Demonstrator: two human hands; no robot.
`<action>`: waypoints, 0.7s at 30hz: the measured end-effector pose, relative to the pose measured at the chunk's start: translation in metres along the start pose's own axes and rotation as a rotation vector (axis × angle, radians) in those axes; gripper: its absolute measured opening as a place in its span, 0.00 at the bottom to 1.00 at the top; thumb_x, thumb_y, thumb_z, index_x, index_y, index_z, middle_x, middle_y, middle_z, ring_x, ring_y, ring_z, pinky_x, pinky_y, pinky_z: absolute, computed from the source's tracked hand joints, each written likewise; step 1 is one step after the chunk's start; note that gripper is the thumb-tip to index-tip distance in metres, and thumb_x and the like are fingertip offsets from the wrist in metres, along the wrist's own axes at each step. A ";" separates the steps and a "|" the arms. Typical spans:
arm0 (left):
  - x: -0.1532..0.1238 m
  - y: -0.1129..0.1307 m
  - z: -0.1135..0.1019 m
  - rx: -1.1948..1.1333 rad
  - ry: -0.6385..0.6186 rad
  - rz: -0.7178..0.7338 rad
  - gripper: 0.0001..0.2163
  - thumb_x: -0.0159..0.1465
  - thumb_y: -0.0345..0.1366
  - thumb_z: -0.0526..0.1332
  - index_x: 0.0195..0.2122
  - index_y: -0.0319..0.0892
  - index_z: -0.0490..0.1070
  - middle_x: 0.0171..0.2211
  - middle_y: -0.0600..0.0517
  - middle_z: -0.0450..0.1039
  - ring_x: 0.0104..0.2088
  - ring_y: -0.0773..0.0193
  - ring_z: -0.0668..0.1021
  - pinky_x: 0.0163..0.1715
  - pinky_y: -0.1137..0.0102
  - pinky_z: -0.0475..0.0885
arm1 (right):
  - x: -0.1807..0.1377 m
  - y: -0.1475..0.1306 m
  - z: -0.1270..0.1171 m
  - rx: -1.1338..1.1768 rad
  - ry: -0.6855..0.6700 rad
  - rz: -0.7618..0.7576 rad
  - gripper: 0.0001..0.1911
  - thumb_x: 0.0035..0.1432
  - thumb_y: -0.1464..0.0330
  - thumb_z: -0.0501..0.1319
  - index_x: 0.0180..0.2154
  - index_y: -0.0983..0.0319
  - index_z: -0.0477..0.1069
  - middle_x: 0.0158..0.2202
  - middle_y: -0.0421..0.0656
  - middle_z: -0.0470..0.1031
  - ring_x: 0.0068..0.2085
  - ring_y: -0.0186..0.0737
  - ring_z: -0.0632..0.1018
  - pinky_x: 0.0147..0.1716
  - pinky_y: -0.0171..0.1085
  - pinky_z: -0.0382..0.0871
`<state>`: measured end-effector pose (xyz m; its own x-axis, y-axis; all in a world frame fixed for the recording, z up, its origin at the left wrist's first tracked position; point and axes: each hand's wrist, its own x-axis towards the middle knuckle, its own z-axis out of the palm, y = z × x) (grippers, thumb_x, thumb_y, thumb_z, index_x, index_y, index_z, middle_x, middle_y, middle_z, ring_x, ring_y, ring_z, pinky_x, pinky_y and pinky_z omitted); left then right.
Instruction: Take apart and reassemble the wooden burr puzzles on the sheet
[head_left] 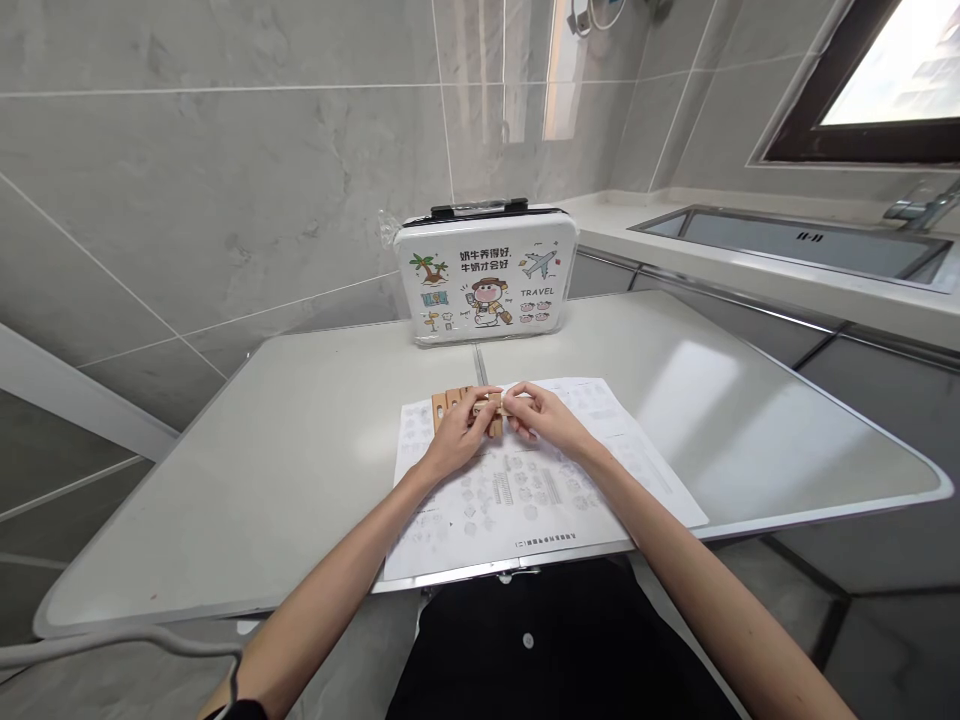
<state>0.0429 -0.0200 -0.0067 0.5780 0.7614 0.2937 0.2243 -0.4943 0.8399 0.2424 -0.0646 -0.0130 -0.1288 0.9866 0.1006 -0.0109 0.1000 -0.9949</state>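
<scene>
Several small notched wooden blocks (440, 408) lie side by side on a printed sheet of paper (495, 530) that shows rows of little diagrams. My left hand (459, 432) rests beside and partly over them, its fingers closed on a wooden block. From the other side my right hand (551, 420) meets it, thumb and index finger pinched at the end of the same block. The fingers of both hands nearly touch, and they hide much of what is held.
A white case (484, 290) with cartoon prints and a black handle stands at the table's far edge, by the tiled wall. The pale folding table (300, 480) has a seam down its middle. To the right is a counter with a sink (787, 240).
</scene>
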 end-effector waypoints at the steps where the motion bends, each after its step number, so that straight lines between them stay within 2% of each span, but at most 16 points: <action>1: 0.000 0.000 0.000 -0.002 0.014 -0.005 0.20 0.77 0.51 0.54 0.59 0.45 0.73 0.34 0.52 0.79 0.30 0.62 0.78 0.35 0.68 0.73 | 0.000 0.000 0.001 0.001 -0.003 -0.007 0.25 0.62 0.42 0.67 0.40 0.56 0.69 0.25 0.35 0.72 0.22 0.34 0.69 0.22 0.34 0.62; 9: 0.000 -0.001 0.002 -0.071 0.011 0.007 0.21 0.76 0.55 0.54 0.54 0.44 0.75 0.39 0.50 0.80 0.30 0.63 0.78 0.34 0.67 0.74 | -0.001 0.003 0.000 -0.004 -0.012 -0.017 0.23 0.66 0.44 0.63 0.44 0.56 0.68 0.22 0.34 0.74 0.19 0.34 0.69 0.20 0.34 0.61; 13: 0.001 -0.002 0.003 -0.070 0.037 0.002 0.21 0.75 0.55 0.56 0.52 0.44 0.76 0.36 0.51 0.78 0.30 0.63 0.76 0.32 0.68 0.72 | -0.002 0.002 0.000 0.000 -0.057 -0.005 0.24 0.67 0.42 0.61 0.45 0.56 0.68 0.21 0.33 0.73 0.19 0.34 0.70 0.20 0.34 0.63; 17: 0.002 -0.003 0.001 -0.047 0.052 -0.014 0.20 0.75 0.54 0.56 0.52 0.44 0.77 0.31 0.52 0.76 0.29 0.62 0.75 0.32 0.68 0.70 | -0.004 0.000 0.004 -0.026 -0.075 -0.007 0.25 0.65 0.44 0.65 0.46 0.57 0.69 0.22 0.32 0.72 0.21 0.33 0.70 0.22 0.34 0.63; 21: 0.000 0.001 0.000 -0.041 0.017 -0.019 0.21 0.77 0.53 0.52 0.54 0.45 0.77 0.34 0.51 0.78 0.31 0.61 0.77 0.35 0.66 0.73 | -0.004 -0.001 0.004 -0.038 -0.064 -0.018 0.24 0.67 0.44 0.63 0.44 0.58 0.70 0.22 0.34 0.73 0.21 0.34 0.70 0.22 0.35 0.63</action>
<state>0.0433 -0.0201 -0.0060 0.5601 0.7779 0.2849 0.2029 -0.4622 0.8632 0.2387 -0.0696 -0.0128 -0.1925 0.9743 0.1174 0.0240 0.1242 -0.9920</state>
